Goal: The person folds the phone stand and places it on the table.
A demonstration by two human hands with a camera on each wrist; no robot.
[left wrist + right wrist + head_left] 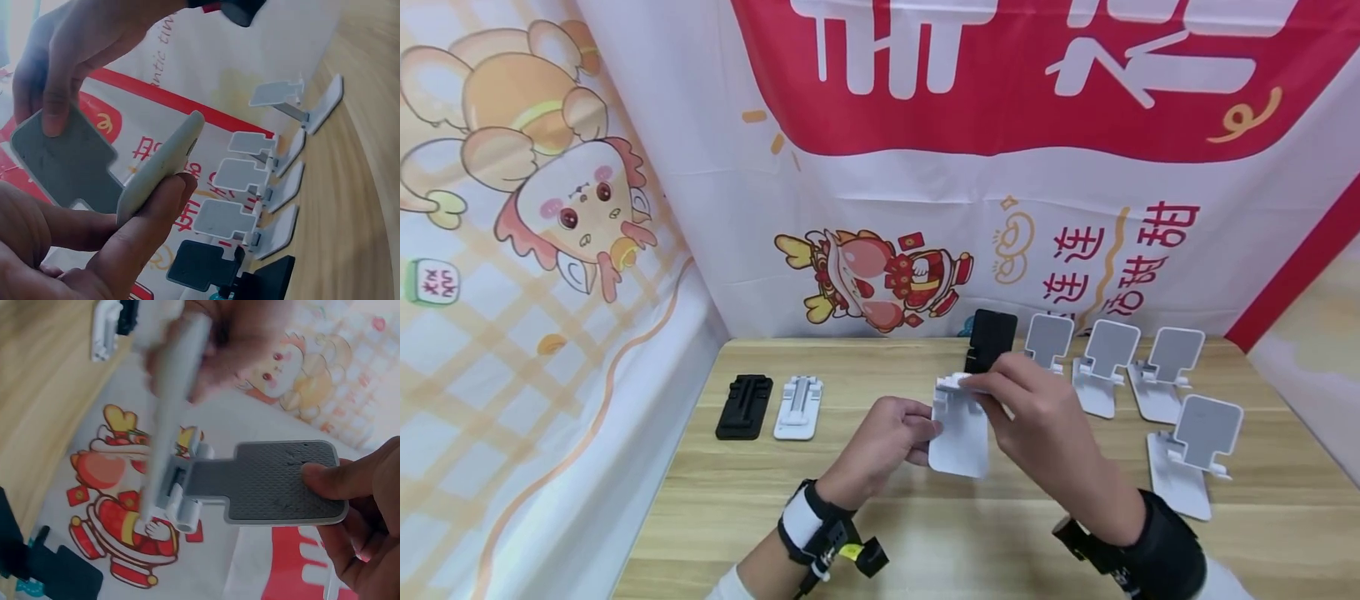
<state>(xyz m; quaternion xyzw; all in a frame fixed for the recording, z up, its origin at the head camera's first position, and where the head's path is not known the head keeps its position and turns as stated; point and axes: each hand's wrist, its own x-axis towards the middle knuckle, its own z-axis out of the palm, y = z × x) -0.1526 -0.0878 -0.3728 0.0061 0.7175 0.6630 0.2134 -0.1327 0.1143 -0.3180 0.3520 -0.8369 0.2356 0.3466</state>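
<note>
A white folding phone stand [958,442] is held up over the middle of the table between both hands. My left hand [895,429] grips its base [159,165] along the side edge, thumb on one face and fingers on the other. With thumb and fingers, my right hand [1037,408] pinches the outer end of the grey-padded support plate [275,481]. That plate stands swung out from the base at the hinge [184,494]. In the right wrist view the base and left hand look blurred.
On the table's left lie a folded black stand [744,407] and a folded white stand [798,407]. Opened stands line the back right: a black one [990,340] and several white ones [1112,350], with another white stand [1206,433] nearer. A printed cloth [715,192] hangs behind.
</note>
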